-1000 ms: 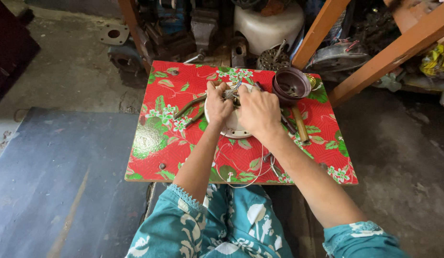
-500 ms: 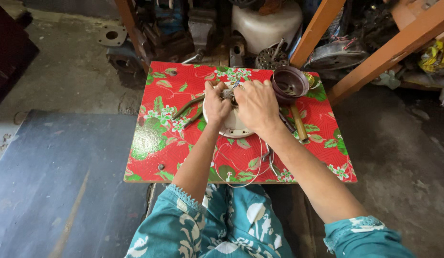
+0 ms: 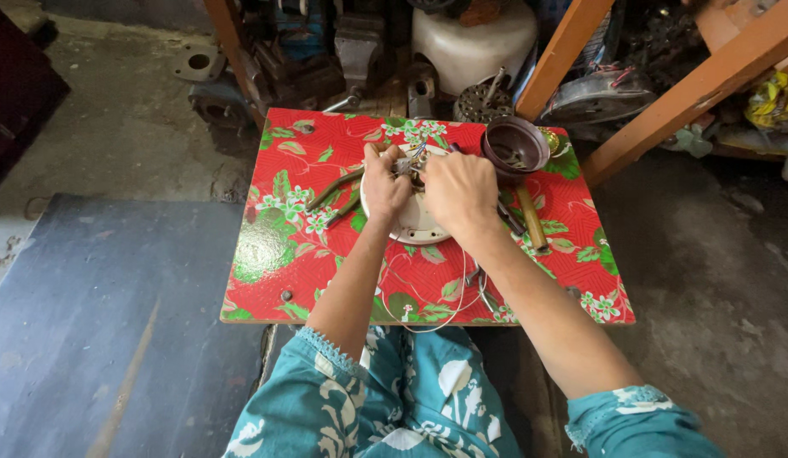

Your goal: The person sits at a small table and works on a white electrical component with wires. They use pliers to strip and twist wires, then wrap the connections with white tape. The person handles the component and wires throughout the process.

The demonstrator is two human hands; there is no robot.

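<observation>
**A:** so what's going on at that little bench? I'm stood right behind and can only half see.

**B:** Both hands are bunched up over a round white disc-shaped metal part [image 3: 415, 222] lying flat on the small table with the red floral plastic cover [image 3: 275, 246]. The left hand [image 3: 384, 185] has its fingers curled in, pinching at a little tangle of thin wires [image 3: 408, 161] at the far edge of the disc. The right hand [image 3: 458, 192] is closed over the same spot from the other side, knuckles up, and the two nearly touch. Can't tell exactly which strand each fingertip has, they cover it.

**A:** anything lying around the grip?

**B:** Yeah. Just outside the left hand there's a pair of dark-handled metal pliers [image 3: 336, 193] on the cover. Past the right hand, further from the person, sits a dark brown round cup-shaped housing [image 3: 514, 146], and just beside that wrist is a wooden-handled tool [image 3: 530, 217] lying lengthwise. From under the disc, thin white wires [image 3: 428, 293] loop back toward the person's lap, over the near table edge. Teal patterned sleeves [image 3: 326, 365] on both arms.
</observation>
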